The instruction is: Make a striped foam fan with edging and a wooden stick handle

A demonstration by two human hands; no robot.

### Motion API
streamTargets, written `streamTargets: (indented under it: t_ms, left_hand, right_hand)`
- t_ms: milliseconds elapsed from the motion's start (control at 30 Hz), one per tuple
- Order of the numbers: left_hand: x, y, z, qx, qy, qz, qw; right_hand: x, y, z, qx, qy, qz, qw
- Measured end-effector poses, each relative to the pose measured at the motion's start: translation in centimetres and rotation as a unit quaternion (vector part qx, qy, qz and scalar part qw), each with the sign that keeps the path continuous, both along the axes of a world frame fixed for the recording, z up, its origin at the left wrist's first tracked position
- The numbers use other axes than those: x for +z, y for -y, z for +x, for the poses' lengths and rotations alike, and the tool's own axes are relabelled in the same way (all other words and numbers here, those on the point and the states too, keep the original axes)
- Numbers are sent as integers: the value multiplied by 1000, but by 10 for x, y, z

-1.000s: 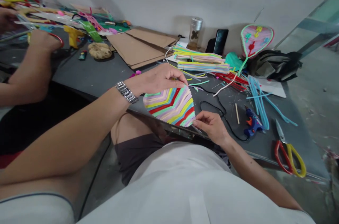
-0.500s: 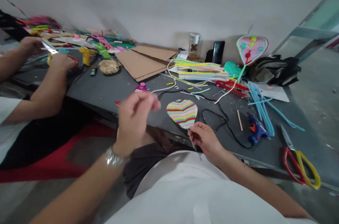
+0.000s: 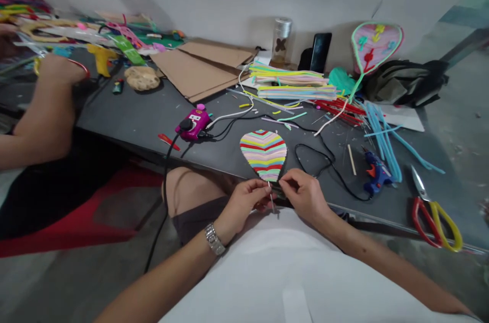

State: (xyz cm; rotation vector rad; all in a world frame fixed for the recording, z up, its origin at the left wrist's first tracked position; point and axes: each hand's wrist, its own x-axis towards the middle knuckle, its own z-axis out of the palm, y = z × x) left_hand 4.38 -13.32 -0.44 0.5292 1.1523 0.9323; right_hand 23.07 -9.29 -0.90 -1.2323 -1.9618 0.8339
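A teardrop-shaped piece covered in striped pipe cleaners [image 3: 263, 152] stands at the table's front edge, its point toward me. A thin wire stem [image 3: 272, 197] runs down from that point. My left hand [image 3: 246, 204], with a metal watch on the wrist, pinches the stem just below the piece. Close by on the other side, my right hand [image 3: 305, 194] has its thumb and forefinger pressed together near the piece's lower tip. Whatever those fingers hold, if anything, is too small to make out.
Scissors [image 3: 435, 216] and a blue glue gun [image 3: 377, 172] lie at right, its black cord looping across the table. Pipe-cleaner bundles [image 3: 294, 83], cardboard [image 3: 202, 68] and a magenta power socket [image 3: 194, 123] lie beyond. A co-worker's arm [image 3: 49, 104] is at left, with scissors.
My left hand has come down from above the table's edge to the stem. My right hand has let go of the stem and shifted slightly right. The view has turned a little.
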Motion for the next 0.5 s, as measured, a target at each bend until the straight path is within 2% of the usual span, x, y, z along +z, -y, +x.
streamTargets:
  t_ms: [67,133,267,500]
  left_hand:
    - [-5,3,-1,7,-3,-1,1000]
    - [-8,5,-4,11,-10,3,1000]
    - [-10,8,-7,13,-22,4,1000]
    - [-14,10,-7,9,-24,6,1000]
  right_hand:
    - [-4,-2,0,18,20,59,998]
    - [-9,-5,-3,49,30,87,995]
    - [-15,-8,-9,97,57,111,987]
    - [-16,-11,-14,111,91,130,981]
